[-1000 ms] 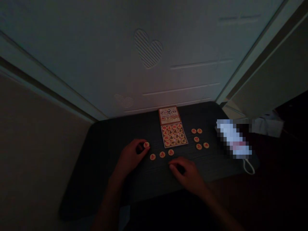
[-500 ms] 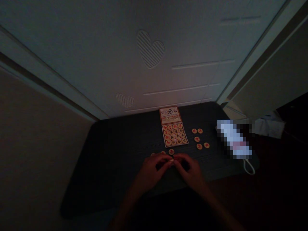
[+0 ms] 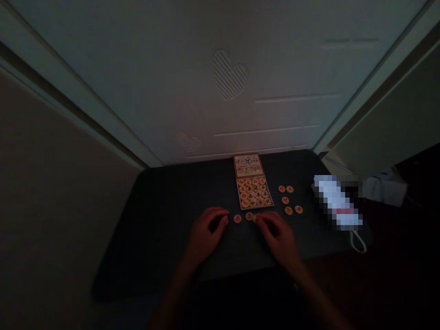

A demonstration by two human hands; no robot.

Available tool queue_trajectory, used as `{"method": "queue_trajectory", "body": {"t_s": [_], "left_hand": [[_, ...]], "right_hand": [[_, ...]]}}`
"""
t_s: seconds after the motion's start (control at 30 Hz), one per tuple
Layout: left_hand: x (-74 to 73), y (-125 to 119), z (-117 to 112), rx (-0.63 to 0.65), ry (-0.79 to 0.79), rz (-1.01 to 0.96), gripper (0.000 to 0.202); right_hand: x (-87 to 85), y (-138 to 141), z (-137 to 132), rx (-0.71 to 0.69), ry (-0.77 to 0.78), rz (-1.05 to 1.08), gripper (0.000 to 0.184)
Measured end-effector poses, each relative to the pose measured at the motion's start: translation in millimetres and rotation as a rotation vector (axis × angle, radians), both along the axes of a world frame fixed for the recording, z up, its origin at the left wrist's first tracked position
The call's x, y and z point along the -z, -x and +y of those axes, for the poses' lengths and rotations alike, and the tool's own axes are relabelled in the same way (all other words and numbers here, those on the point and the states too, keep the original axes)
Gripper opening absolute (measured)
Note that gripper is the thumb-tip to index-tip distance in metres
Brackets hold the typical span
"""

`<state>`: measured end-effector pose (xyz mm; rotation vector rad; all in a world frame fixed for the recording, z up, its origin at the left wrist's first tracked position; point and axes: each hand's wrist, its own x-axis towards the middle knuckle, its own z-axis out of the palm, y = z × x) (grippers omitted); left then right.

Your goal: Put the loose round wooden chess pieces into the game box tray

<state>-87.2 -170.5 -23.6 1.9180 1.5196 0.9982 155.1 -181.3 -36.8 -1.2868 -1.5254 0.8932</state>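
Fingers of my right hand (image 3: pixel 279 238) pinch a xiangqi piece (image 3: pixel 255 218), seen nearly edge-on, beside a flat piece with a red character (image 3: pixel 249 216). My left hand (image 3: pixel 205 236) has thumb and forefinger closed around the edge of another piece, mostly hidden by the fingertips. Between the hands lies one more red-character piece (image 3: pixel 237 219). Just behind them, the open xiangqi box (image 3: pixel 239 201) holds rows of round wooden pieces with red and black characters. Its printed lid (image 3: pixel 248 166) lies folded back toward the white panel.
Several red-character pieces (image 3: pixel 285 200) lie to the right of the box on the dark table (image 3: pixel 158 215). A pixelated pale object (image 3: pixel 338 201) with a looped cord (image 3: pixel 358 242) is at the table's right end. A white panel with embossed hearts (image 3: pixel 230 75) rises behind.
My hands, together before, have moved apart. The right has gone right with a piece in its fingertips; the left has drawn left to the leftmost loose piece. The view has shifted slightly.
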Motion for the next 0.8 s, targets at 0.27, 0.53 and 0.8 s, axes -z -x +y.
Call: {"method": "queue_trajectory", "body": {"t_s": [0.27, 0.53, 0.8], "left_hand": [[31.2, 34, 14, -0.120, -0.140, 0.257, 0.015], [28.1, 28, 9, -0.126, -0.130, 0.282, 0.014], [29.8, 29, 9, -0.122, -0.138, 0.257, 0.014]], "right_hand": [[-16.8, -9, 54, 0.061, -0.067, -0.067, 0.025], [-9.0, 4, 94, 0.019, -0.060, -0.343, 0.020], [-3.4, 10, 100, 0.087, -0.037, -0.447, 0.015]]}}
